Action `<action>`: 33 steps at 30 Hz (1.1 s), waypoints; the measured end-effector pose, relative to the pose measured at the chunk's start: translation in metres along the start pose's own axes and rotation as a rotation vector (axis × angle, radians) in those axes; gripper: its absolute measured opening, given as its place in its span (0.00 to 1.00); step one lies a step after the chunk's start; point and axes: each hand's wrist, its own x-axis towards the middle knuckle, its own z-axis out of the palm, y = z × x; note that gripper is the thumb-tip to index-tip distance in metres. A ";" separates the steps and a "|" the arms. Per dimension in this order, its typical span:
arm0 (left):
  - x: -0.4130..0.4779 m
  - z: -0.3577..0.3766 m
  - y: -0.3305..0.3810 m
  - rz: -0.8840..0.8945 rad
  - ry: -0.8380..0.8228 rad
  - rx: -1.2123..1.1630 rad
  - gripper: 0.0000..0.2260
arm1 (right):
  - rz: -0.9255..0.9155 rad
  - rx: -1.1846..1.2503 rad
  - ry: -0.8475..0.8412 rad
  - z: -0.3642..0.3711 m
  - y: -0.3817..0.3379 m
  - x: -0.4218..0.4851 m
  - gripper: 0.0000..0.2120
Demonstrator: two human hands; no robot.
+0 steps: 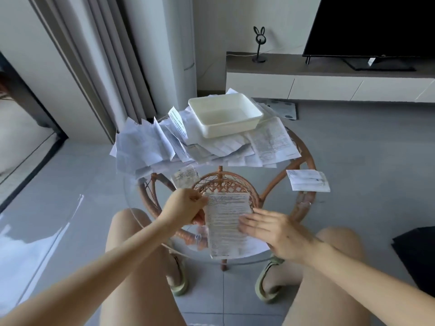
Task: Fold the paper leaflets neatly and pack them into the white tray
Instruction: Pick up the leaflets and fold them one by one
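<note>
A printed paper leaflet (224, 222) lies lengthwise on the near part of the round glass table (131, 203). My left hand (186, 208) pinches the leaflet's upper left edge with curled fingers. My right hand (270, 228) lies flat on its right side, fingers straight. The white tray (256, 116) stands at the far side of the table on a heap of unfolded leaflets (150, 147); nothing shows inside it. One folded leaflet (308, 181) lies apart at the table's right edge, and a small one (186, 176) lies near the middle.
The glass top rests on a rattan frame (223, 182). My knees sit under the near edge, feet in green sandals (266, 285). A curtain (103, 55) hangs at the far left, and a low TV cabinet (329, 83) runs along the back right.
</note>
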 end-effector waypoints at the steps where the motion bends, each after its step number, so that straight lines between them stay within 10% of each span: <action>1: -0.005 0.004 -0.007 0.105 0.084 0.129 0.07 | 0.026 0.026 -0.017 0.001 -0.002 -0.002 0.27; 5: -0.021 0.005 -0.031 0.804 0.435 0.496 0.06 | 0.175 0.178 0.014 -0.005 -0.009 0.002 0.24; 8: -0.037 0.001 -0.033 1.047 0.246 0.480 0.13 | 0.265 0.230 0.085 -0.009 -0.009 0.008 0.13; 12: -0.046 0.003 -0.040 0.891 -0.070 0.439 0.24 | 0.387 0.308 0.111 -0.012 -0.012 0.011 0.25; 20: -0.023 0.014 -0.053 0.730 -0.188 0.450 0.31 | 0.476 0.465 -0.011 -0.016 -0.013 0.011 0.34; 23: -0.024 0.021 -0.053 0.597 -0.062 0.385 0.35 | 0.637 0.495 0.001 -0.020 -0.012 0.024 0.39; 28: -0.023 0.038 -0.050 0.507 0.455 0.309 0.23 | 0.702 0.368 0.146 -0.002 -0.007 0.048 0.17; 33: -0.023 0.045 -0.049 0.308 0.584 0.407 0.20 | 0.729 0.140 0.210 0.009 -0.011 0.058 0.13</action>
